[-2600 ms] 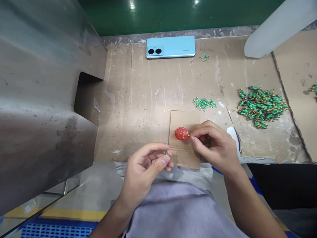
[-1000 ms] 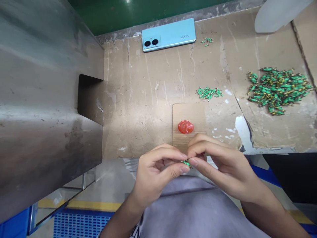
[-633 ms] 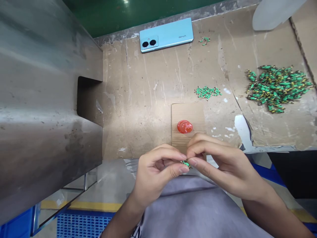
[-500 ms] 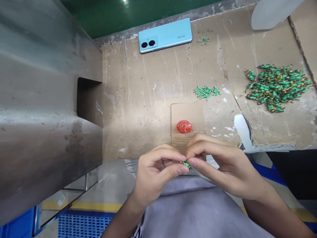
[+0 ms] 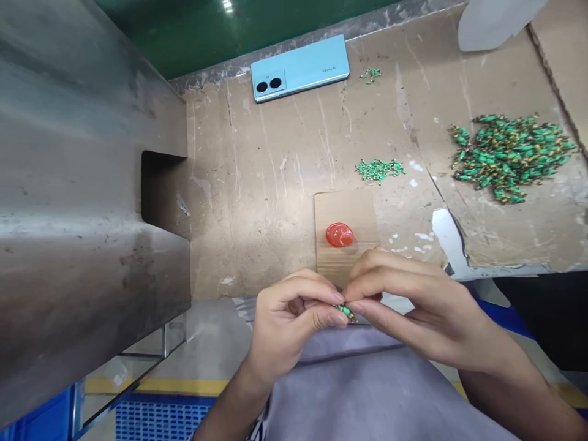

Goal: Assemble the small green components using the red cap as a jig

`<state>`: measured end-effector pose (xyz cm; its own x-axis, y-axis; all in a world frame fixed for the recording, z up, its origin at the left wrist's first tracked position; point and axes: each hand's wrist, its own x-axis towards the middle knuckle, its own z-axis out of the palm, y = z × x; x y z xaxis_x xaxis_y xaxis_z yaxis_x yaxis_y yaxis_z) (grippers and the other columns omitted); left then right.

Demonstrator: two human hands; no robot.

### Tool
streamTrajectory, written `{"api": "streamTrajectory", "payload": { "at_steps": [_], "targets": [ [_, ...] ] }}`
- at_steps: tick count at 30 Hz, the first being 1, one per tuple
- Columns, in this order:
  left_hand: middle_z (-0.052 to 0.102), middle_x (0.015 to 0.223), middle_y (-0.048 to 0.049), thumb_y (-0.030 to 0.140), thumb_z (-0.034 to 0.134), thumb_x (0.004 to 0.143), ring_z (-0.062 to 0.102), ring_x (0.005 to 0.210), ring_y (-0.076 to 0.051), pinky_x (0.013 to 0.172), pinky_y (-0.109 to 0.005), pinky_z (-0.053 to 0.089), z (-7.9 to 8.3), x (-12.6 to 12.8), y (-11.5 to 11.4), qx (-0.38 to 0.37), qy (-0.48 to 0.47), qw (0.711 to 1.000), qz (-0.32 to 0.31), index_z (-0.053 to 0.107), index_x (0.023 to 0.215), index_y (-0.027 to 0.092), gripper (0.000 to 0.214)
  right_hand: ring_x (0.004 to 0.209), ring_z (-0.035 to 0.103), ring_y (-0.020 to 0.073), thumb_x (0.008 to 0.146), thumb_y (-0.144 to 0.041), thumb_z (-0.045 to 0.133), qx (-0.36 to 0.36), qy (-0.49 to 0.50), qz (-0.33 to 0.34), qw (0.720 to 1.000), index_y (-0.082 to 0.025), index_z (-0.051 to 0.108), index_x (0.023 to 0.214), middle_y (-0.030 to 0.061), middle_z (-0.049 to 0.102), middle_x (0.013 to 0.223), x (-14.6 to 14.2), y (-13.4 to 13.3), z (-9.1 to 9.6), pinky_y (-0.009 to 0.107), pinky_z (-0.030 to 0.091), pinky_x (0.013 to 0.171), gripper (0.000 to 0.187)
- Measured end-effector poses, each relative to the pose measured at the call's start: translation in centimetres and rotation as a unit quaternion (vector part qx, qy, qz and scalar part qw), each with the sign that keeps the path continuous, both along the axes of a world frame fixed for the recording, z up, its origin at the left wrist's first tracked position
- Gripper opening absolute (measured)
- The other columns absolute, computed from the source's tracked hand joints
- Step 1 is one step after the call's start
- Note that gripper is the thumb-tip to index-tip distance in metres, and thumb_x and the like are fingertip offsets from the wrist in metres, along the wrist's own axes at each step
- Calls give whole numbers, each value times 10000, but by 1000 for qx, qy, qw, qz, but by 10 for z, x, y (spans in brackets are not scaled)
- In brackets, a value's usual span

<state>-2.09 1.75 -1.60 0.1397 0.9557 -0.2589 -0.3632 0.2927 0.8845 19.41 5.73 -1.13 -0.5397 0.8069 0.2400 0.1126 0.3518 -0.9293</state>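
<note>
My left hand (image 5: 287, 318) and my right hand (image 5: 413, 306) meet at the table's near edge, above my lap. Both pinch one tiny green and yellow piece (image 5: 345, 311) between thumb and forefinger tips; most of it is hidden by the fingers. Just beyond my fingers a small red cap (image 5: 339, 235) lies on a cardboard rectangle (image 5: 344, 208). A small heap of tiny green bits (image 5: 379, 169) sits further back. A large pile of green and yellow pieces (image 5: 508, 156) lies at the right.
A light blue phone (image 5: 301, 67) lies face down at the table's far edge, with a few green bits (image 5: 370, 75) beside it. A big grey metal housing (image 5: 78, 202) fills the left side. A white rounded object (image 5: 496, 18) sticks in at top right.
My right hand left the red cap and came to my left hand; both now pinch the small green piece. In the last second the hands barely moved; the view shifted slightly.
</note>
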Motion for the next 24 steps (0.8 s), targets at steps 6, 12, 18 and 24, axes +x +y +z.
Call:
{"api": "streamTrajectory", "payload": {
  "at_steps": [6,12,18,24],
  "targets": [
    [821,820,-27,282,1084,811,736,607,-123,564,-207,639,-1,-2,-1,5,13,1000,-6,926,883,243,178,746,743,163,1101,-137,710,36,-24,-21,999,-261,765,1069,3,784,891,-1,-4,-2,334,620,779,140],
    [843,827,-19,220,1092,784,764,671,-132,601,-187,641,2,-3,1,16,28,999,-9,959,907,304,200,750,737,155,1113,-126,678,37,-38,-17,998,-251,733,1066,0,775,886,-2,-5,0,319,591,743,144],
    [859,844,-17,176,1070,813,800,757,-137,676,-169,637,1,-6,-2,50,69,996,-9,963,947,319,223,770,720,155,1135,-161,669,34,-55,-3,998,-238,727,1074,1,742,883,1,-6,1,318,566,730,113],
    [870,860,-19,154,1066,812,807,763,-134,691,-159,646,3,-6,-1,73,90,993,-11,964,975,308,247,773,700,145,1149,-165,659,30,-54,2,998,-222,734,1075,-2,726,887,3,-4,1,302,554,723,119]
  ]
}}
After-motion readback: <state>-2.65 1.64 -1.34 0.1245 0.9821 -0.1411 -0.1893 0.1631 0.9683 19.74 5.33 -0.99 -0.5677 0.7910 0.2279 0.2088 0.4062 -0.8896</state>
